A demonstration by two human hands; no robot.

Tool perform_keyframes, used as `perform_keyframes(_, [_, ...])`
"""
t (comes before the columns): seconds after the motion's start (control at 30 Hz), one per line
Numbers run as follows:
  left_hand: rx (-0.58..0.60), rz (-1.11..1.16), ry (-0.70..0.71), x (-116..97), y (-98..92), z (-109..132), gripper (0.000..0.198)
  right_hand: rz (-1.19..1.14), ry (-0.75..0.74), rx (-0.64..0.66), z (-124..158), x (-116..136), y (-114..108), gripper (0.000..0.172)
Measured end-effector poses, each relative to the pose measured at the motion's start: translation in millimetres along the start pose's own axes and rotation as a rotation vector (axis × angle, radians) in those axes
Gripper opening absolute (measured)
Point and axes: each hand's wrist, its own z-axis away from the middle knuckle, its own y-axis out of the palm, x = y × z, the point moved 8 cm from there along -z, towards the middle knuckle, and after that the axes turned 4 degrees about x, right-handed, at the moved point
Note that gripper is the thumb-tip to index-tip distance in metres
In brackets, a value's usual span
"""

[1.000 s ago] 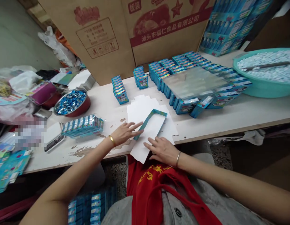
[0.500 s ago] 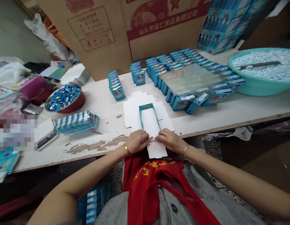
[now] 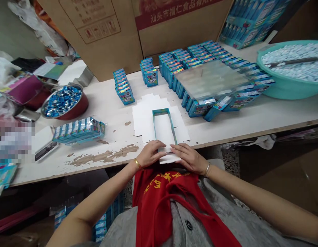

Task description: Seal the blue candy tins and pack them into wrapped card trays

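Note:
A shallow cardboard tray (image 3: 164, 128), white inside with thin blue-green walls, lies on a white stack of flat card blanks (image 3: 142, 118) near the table's front edge. Its far end and long sides stand upright. At the near end, my left hand (image 3: 151, 154) pinches the left corner between thumb and fingers. My right hand (image 3: 191, 158) grips the right corner, fingers over the top and thumb lower down. Between them the white end flap (image 3: 167, 158) is bent up, partly hidden by my fingers.
Rows of blue candy boxes (image 3: 174, 67) stand behind, partly under a clear sheet (image 3: 212, 80). A turquoise basin (image 3: 290, 82) of white candies is at right. To the left are a red bowl (image 3: 80, 108) of blue wrapped sweets and a wrapped box row (image 3: 79, 132). A big carton (image 3: 117, 55) blocks the back.
The tray's near flap, flat and reaching past the table edge before, is now folded up and back. My right hand has opened wider around its corner. The view has tilted slightly down.

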Motion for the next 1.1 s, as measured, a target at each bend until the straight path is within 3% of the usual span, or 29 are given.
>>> perform_keyframes(0.1, [-0.006, 0.048, 0.062, -3.7, -0.5, 1.7, 0.047, -0.126, 0.126, -0.178, -12.5, -9.7, -9.1, 0.027])
perform_keyframes(0.23, [-0.202, 0.043, -0.175, 10.7, -3.4, -1.0, 0.031, -0.188, 0.311, -0.327, -16.5, -21.4, -14.5, 0.032])
perform_keyframes(0.33, [-0.241, 0.060, -0.324, 14.5, 1.1, -3.1, 0.032, -0.105, 0.279, -0.285, -13.7, -16.0, -9.2, 0.039])
perform_keyframes(0.43, [-0.224, -0.087, -0.328, 4.0, 1.2, -2.8, 0.019, 0.094, 0.168, -0.146, -12.5, -5.5, 4.0, 0.033])
perform_keyframes(0.57, [-0.141, -0.459, -0.191, -20.8, 2.9, 3.3, 0.018, 0.252, 0.162, -0.090, -18.2, -2.6, 9.7, 0.022])
perform_keyframes(0.67, [-0.020, -0.577, -0.150, -29.4, 8.2, 5.5, 0.018, 0.257, 0.189, -0.030, -28.4, 0.6, 9.4, 0.017])
perform_keyframes(0.93, [0.329, -0.462, -0.310, -12.3, 6.6, -21.5, 0.018, 0.228, 0.305, 0.092, -44.7, 1.4, 12.3, 0.013])
perform_keyframes(1.1, [0.536, -0.316, -0.390, 3.8, 5.0, -34.0, 0.015, -0.019, 0.320, 0.102, -40.8, -8.3, 12.3, 0.013])
